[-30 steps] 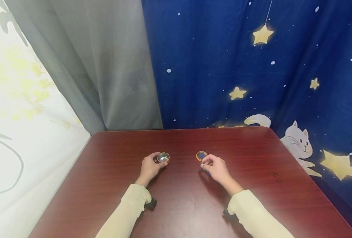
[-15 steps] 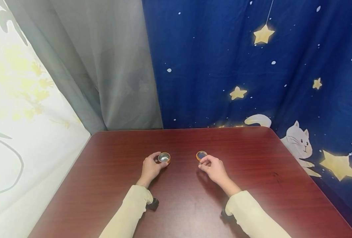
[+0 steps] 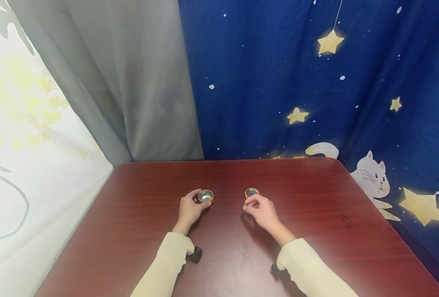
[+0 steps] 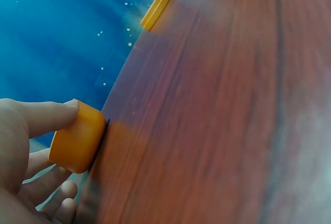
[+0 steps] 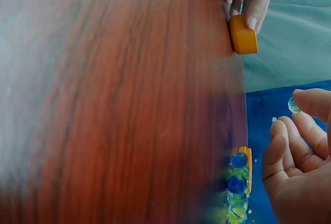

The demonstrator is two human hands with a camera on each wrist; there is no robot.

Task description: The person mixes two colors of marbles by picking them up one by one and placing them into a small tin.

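In the head view, my left hand [image 3: 189, 211] grips the side of a small round orange tin [image 3: 206, 196], which stands upright on the table with its silvery inside showing. The left wrist view has the thumb on the tin's orange wall [image 4: 77, 141] and the other fingers behind it. My right hand [image 3: 265, 213] is up over the table, pinching a clear glass marble [image 5: 294, 105] at the fingertips. Close beyond that hand lies the tin's shallow orange lid [image 3: 251, 192], inside up. Several blue, green and yellow marbles [image 5: 237, 184] lie by the lid in the right wrist view; the hand hides them in the head view.
The dark red wooden table [image 3: 219, 264] ends in front of a grey curtain [image 3: 156, 82] and a blue star-print curtain [image 3: 256, 82]. A white patterned cloth [image 3: 30, 165] hangs along the left side. Each wrist carries a small black device [image 3: 195, 254].
My right hand has moved a little left, toward the tin, carrying the marble. The left hand keeps its grip, and the lid stays in place.
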